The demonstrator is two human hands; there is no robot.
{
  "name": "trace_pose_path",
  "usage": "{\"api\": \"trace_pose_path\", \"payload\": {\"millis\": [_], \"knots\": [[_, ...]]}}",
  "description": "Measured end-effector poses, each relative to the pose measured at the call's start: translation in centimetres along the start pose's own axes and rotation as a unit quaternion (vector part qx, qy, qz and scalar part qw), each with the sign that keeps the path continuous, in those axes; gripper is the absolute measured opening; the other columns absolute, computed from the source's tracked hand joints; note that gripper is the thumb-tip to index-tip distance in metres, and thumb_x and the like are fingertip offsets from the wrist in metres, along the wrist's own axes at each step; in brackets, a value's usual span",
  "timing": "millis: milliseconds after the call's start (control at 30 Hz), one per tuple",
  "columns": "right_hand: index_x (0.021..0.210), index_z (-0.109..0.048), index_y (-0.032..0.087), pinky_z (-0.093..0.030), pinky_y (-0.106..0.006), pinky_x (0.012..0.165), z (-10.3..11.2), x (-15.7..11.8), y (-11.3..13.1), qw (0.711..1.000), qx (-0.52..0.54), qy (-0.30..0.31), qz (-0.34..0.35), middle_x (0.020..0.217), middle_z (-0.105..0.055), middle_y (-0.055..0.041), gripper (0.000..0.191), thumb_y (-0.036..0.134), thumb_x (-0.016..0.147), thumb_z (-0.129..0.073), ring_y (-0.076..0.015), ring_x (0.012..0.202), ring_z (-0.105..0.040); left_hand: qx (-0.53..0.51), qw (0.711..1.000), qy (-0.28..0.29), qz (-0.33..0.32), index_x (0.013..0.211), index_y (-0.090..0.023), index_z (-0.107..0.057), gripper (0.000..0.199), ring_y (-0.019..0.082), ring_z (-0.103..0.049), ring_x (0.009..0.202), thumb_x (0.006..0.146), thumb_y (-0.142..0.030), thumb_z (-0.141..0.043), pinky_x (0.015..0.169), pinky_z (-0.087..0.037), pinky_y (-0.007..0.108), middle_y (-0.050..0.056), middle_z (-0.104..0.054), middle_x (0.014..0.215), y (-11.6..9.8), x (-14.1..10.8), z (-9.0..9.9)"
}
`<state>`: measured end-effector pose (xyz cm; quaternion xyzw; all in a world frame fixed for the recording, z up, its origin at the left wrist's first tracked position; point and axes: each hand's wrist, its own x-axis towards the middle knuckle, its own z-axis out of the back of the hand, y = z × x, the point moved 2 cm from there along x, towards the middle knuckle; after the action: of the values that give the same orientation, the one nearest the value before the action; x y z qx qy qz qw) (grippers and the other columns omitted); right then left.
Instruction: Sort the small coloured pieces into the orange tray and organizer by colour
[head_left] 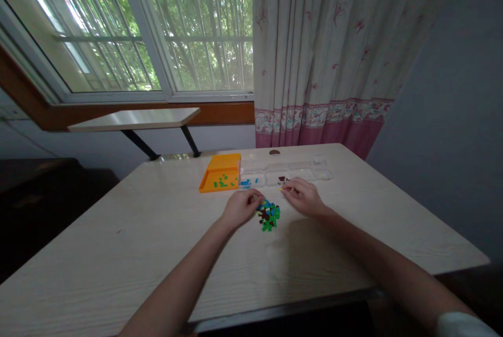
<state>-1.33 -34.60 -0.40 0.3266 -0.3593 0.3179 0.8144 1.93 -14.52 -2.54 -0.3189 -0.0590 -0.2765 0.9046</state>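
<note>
"What's the work laid out on?"

"A wide table (157, 253) with pale wood grain, and a small raised shelf (137, 118) on dark legs at its far left."

"And behind that?"

"A barred window (208, 28) with greenery outside, a flowered curtain (314, 54) with a pink hem to its right, then a plain wall (451, 117)."

"Where are the little pieces?"

"A mixed pile (269, 216), green, brown and blue, sits on the bare wood. Past it, an orange tray (220, 162) holds green pieces (223, 180); just beside, a clear tray (306, 173) holds blue pieces (249, 182) and brown pieces (283, 178)."

"The fingers?"

"The right hand (304, 196) pinches a tiny yellow piece (281, 189) near the clear tray. The left hand (241, 206) curls at the pile's edge; I can't tell whether it grips anything."
</note>
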Motion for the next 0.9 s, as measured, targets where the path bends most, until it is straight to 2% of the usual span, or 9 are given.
{"api": "trace_pose_path", "payload": {"millis": [100, 267, 433, 900], "knots": [[0.082, -0.058, 0.018, -0.04, -0.022, 0.052, 1.5, 0.5, 0.0, 0.998, -0.012, -0.057, -0.016, 0.07, -0.058, -0.0018, 0.006, 0.02, 0.078, -0.054, -0.0093, 0.054, -0.047, 0.027, 0.999, 0.017, 0.009, 0.082, -0.017, -0.064, 0.026, 0.01, -0.045, 0.049, 0.078, -0.032, -0.043, 0.048, -0.027, 0.019, -0.001, -0.055, 0.056, 1.1, 0.2, 0.3], [0.079, -0.059, 0.019, -0.041, -0.023, 0.053, 2.8, 0.9, -0.3, 0.995, -0.03, -0.09, -0.032, 0.068, -0.058, -0.0011, 0.005, 0.021, 0.078, -0.055, -0.0097, 0.054, -0.047, 0.051, 0.998, 0.035, 0.003, 0.083, -0.017, -0.063, 0.027, 0.01, -0.048, 0.053, 0.078, -0.032, -0.041, 0.051, -0.03, 0.019, 0.001, -0.058, 0.06, 1.7, 0.2, 0.7], [0.079, -0.059, 0.018, -0.04, -0.023, 0.051, 2.6, 0.8, -0.6, 0.996, -0.032, -0.076, -0.03, 0.068, -0.059, -0.0017, 0.007, 0.023, 0.079, -0.053, -0.0101, 0.055, -0.048, 0.057, 0.996, 0.061, -0.015, 0.085, -0.017, -0.064, 0.027, 0.011, -0.05, 0.057, 0.077, -0.03, -0.042, 0.054, -0.033, 0.019, 0.002, -0.06, 0.064, 1.4, 0.1, 0.7], [0.082, -0.06, 0.018, -0.042, -0.023, 0.054, 2.2, 0.6, -0.3, 0.998, -0.03, -0.035, -0.034, 0.071, -0.06, -0.0038, 0.012, 0.025, 0.081, -0.05, -0.0118, 0.061, -0.052, 0.097, 0.992, 0.076, -0.036, 0.085, -0.02, -0.065, 0.023, 0.013, -0.055, 0.062, 0.075, -0.025, -0.044, 0.058, -0.036, 0.02, 0.002, -0.065, 0.071, 1.1, 0.0, 0.5]]}}
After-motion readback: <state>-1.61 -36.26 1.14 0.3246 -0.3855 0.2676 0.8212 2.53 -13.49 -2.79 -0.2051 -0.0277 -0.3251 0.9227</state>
